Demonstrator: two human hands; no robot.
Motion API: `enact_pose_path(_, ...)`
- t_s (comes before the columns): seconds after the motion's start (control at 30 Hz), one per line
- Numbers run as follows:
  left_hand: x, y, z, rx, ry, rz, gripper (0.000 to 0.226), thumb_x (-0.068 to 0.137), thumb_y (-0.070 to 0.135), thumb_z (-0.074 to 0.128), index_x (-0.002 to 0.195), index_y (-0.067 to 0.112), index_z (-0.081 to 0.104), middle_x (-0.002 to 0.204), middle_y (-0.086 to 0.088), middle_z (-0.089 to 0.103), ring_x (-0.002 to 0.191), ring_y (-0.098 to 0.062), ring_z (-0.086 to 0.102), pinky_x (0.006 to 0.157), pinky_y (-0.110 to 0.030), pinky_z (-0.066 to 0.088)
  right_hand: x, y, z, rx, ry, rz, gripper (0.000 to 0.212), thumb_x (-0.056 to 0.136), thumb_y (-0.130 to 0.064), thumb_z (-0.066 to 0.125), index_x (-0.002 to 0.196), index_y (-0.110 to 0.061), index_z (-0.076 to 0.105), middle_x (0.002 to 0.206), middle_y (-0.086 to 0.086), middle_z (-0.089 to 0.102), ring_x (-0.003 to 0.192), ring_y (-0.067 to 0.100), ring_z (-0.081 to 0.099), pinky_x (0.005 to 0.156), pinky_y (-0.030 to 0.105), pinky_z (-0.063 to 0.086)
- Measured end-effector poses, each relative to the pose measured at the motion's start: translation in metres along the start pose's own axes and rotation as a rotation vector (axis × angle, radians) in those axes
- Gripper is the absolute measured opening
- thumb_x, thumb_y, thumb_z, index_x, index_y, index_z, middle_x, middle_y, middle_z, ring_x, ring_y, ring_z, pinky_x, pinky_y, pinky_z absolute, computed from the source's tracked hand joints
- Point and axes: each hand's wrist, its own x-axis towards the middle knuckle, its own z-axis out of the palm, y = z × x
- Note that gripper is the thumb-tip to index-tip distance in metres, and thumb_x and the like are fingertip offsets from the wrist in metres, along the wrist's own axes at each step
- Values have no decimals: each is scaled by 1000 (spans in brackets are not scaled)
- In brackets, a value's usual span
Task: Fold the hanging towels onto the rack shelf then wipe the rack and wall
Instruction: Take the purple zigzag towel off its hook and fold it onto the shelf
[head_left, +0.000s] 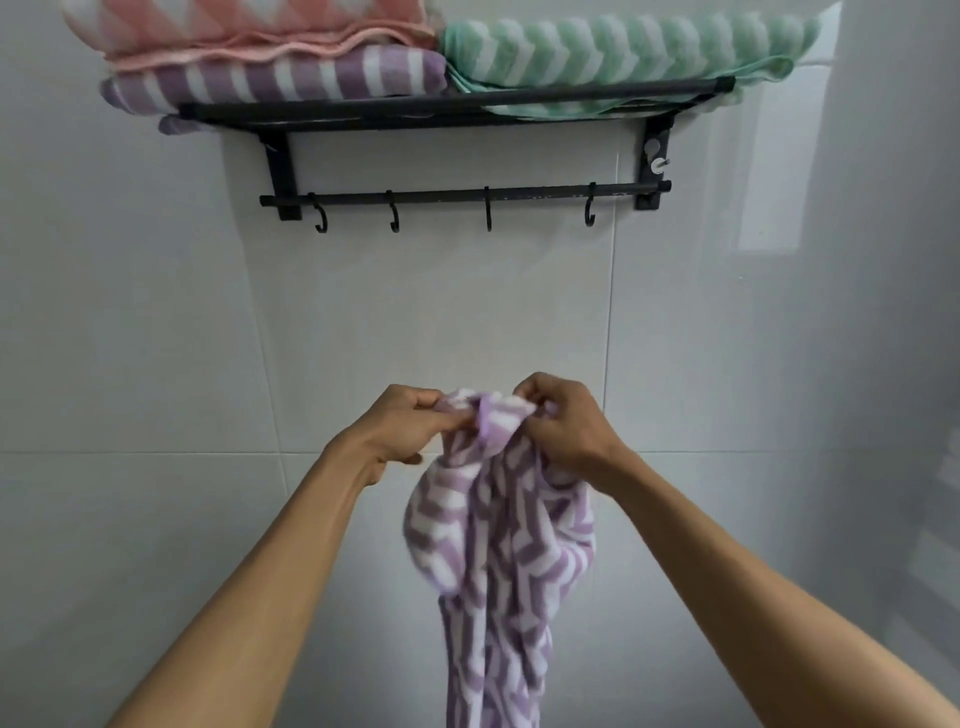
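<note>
Four towels are in view. Three lie folded on the shelf of the black rack: a pink towel stacked on a purple towel at the left, and a green towel beside them at the right, its lower edge drooping over the front bar. The fourth, a purple-and-white striped towel, is off the rack, held low in front of the wall and well below the shelf.

Under the shelf runs one rail carrying four hooks, none with anything on it. Two brackets fix the rack to the tiles, the left bracket plain, the right one bearing a small silver knob.

Two bare hands meet at the top of the striped towel. The left hand comes in from lower left, forearm stretched up and forward, its fingers curled and pinching a bunched corner of the cloth. The right hand comes in from lower right, knuckles up, its fingers also curled and gripping the gathered top edge. The two hands are close together, with only a crumpled fold of towel between them. Below the grip the cloth bulges into a loose loop at the left, then hangs in a narrow twisted length that runs out of the bottom of the view. It is blurred lower down, so the far end cannot be made out
</note>
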Motion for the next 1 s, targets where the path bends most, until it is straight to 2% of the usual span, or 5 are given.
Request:
enact_pose_path(0.17,1,-33,-8,-31,-165,-35,68,61,39,94,117,9,70,112,-9,76,105,-25,71,88,-33,57,12,-3,-23,190,-42,29,2,91,-10,60,91,-8,61,78,7,61,70,18,56,63,33,48)
enact_pose_path(0.43,3,-31,12,-343,-109,-103,20,90,9,71,109,4,73,102,-11,77,96,-26,69,84,-39,58,13,-6,-29,160,-65,-16,36,96,0,43,114,-22,65,79,-17,66,71,5,62,71,21,55)
enact_pose_path(0.57,5,-22,21,-518,-136,-10,38,92,-8,55,123,9,69,115,-16,72,102,-32,68,96,-52,53,12,-11,-24,56,-67,-8,29,93,-4,45,69,-17,57,57,-16,50,57,7,44,56,19,40)
enact_pose_path(0.73,-2,-14,36,-547,-128,34,30,87,25,75,114,13,74,115,-13,74,106,-30,70,91,-43,56,13,-12,-21,-28,-96,16,22,89,-27,65,68,-23,61,58,-10,51,56,9,46,55,21,41)
enact_pose_path(1.0,0,-33,41,-622,-16,51,49,83,-10,62,127,10,63,116,-20,72,108,-40,69,96,-50,55,18,-14,-18,15,173,144,25,92,-25,47,76,-7,52,65,1,51,59,17,44,54,26,37)
